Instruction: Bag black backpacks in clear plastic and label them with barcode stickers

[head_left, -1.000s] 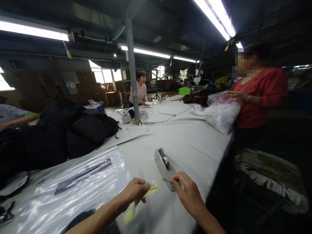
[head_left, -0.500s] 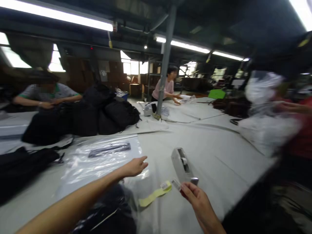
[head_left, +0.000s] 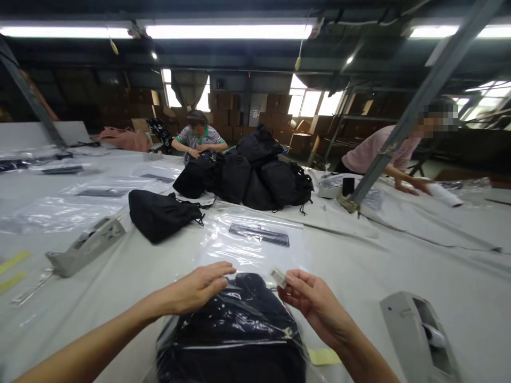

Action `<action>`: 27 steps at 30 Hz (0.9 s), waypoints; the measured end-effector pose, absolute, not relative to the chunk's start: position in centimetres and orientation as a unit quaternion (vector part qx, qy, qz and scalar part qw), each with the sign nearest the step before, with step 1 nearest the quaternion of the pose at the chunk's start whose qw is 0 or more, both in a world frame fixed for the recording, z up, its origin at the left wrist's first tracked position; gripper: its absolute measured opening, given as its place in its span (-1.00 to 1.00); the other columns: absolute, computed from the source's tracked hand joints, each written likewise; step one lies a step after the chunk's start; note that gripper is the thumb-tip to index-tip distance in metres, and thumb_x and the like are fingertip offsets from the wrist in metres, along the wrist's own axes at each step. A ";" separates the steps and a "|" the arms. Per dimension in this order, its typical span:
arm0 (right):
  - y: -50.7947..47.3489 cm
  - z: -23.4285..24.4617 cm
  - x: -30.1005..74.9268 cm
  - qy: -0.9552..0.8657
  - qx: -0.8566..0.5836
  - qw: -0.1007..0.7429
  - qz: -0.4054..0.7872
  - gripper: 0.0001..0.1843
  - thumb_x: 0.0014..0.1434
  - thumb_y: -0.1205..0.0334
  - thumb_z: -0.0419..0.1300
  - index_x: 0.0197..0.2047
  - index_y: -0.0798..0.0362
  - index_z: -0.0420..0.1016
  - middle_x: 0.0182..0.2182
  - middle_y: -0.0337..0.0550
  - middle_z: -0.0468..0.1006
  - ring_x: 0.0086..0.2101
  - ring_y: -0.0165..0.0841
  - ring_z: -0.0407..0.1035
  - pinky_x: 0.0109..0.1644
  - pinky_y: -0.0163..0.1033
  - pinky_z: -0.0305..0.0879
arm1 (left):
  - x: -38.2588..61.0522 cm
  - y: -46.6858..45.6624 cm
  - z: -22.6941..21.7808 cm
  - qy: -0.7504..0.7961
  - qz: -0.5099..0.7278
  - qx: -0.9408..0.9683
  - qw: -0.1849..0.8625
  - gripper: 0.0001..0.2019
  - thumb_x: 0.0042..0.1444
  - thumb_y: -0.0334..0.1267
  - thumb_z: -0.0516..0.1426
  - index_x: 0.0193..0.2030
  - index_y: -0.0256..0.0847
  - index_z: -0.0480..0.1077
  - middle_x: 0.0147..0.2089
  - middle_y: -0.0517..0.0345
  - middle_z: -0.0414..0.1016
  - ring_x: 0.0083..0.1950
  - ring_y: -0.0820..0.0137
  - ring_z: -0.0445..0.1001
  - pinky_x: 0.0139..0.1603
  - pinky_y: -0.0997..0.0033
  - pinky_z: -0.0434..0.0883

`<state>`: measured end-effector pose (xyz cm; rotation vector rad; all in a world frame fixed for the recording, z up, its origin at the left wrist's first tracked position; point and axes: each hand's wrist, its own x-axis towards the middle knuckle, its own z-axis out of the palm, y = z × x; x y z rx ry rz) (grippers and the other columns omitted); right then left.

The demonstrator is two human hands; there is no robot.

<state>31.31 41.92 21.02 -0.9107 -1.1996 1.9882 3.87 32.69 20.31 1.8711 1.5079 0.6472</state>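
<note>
Right fingers (head_left: 294, 282) pinch what looks like a label (head_left: 278, 276) over the bag (head_left: 239, 330).

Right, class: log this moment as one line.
left hand: on plastic-wrapped black bag | right hand: pinches small strip | tape dispenser: right

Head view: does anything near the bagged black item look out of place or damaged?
Nothing looks damaged or spilled. The left hand rests on the bagged black item; the right hand pinches a small label. Only a yellow strip lies loose on the table, between the bag and the tape dispenser.
</note>
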 end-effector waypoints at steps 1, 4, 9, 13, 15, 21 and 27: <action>42.3 21.0 29.8 -0.445 -0.339 0.298 0.774 -0.66 -0.08 0.07 0.47 -0.42 0.13 0.51 -0.42 -0.16 0.56 -0.37 -0.40 0.45 -0.21 -0.32 0.41 | 3.9 32.2 19.7 0.563 0.217 0.724 0.336 -0.54 0.36 0.01 -0.11 0.32 -0.01 0.22 0.42 0.12 0.11 0.44 0.17 0.03 0.44 0.05 -0.03; 43.6 19.1 26.5 -0.406 -0.352 0.253 0.805 -0.68 -0.08 0.12 0.47 -0.40 0.13 0.50 -0.40 -0.17 0.56 -0.32 -0.37 0.49 -0.19 -0.30 0.45 | 3.7 31.2 17.8 0.537 0.137 0.738 0.385 -0.46 0.35 0.11 -0.15 0.40 0.03 0.04 0.47 0.12 -0.07 0.48 0.15 -0.17 0.45 -0.05 -0.17; 45.0 13.1 25.5 -0.354 -0.445 0.223 0.792 -0.73 -0.11 0.23 0.47 -0.41 0.15 0.49 -0.42 -0.12 0.58 -0.34 -0.35 0.53 -0.25 -0.32 0.47 | 1.9 29.9 14.7 0.555 0.115 0.700 0.434 -0.37 0.32 0.15 -0.14 0.44 -0.03 -0.14 0.49 0.09 -0.21 0.49 0.16 -0.22 0.46 -0.02 -0.15; 45.6 10.9 26.2 -0.318 -0.476 0.216 0.791 -0.68 -0.15 0.21 0.48 -0.35 0.14 0.51 -0.33 -0.07 0.60 -0.26 -0.30 0.54 -0.17 -0.28 0.49 | 0.9 29.9 13.9 0.573 0.134 0.681 0.436 -0.41 0.33 0.13 -0.12 0.43 0.04 -0.08 0.49 0.10 -0.18 0.48 0.12 -0.16 0.44 -0.05 -0.09; 45.8 11.0 26.2 -0.315 -0.482 0.213 0.790 -0.66 -0.18 0.20 0.50 -0.36 0.14 0.51 -0.30 -0.08 0.60 -0.26 -0.32 0.53 -0.18 -0.30 0.47 | 0.9 30.8 14.4 0.577 0.148 0.693 0.405 -0.47 0.34 0.09 -0.10 0.40 0.09 0.02 0.48 0.12 -0.09 0.46 0.09 -0.07 0.42 -0.12 -0.04; 46.1 13.8 25.0 -0.422 -0.468 0.219 0.745 -0.67 -0.08 0.07 0.45 -0.51 0.14 0.49 -0.58 -0.28 0.44 -0.52 -0.52 0.28 -0.41 -0.43 0.26 | 1.4 34.1 16.6 0.500 0.142 0.752 0.404 -0.48 0.33 0.10 -0.09 0.39 0.16 0.04 0.49 0.13 -0.14 0.49 0.05 -0.25 0.41 -0.24 -0.20; 46.0 15.1 23.7 -0.471 -0.440 0.140 0.752 -0.66 -0.04 0.02 0.40 -0.49 0.14 0.48 -0.65 -0.33 0.33 -0.61 -0.55 0.12 -0.52 -0.40 0.04 | 1.6 33.8 16.0 0.461 0.057 0.752 0.467 -0.23 0.10 0.32 0.06 0.40 0.19 -0.02 0.49 0.00 -0.34 0.44 -0.19 -0.40 0.33 -0.43 -0.25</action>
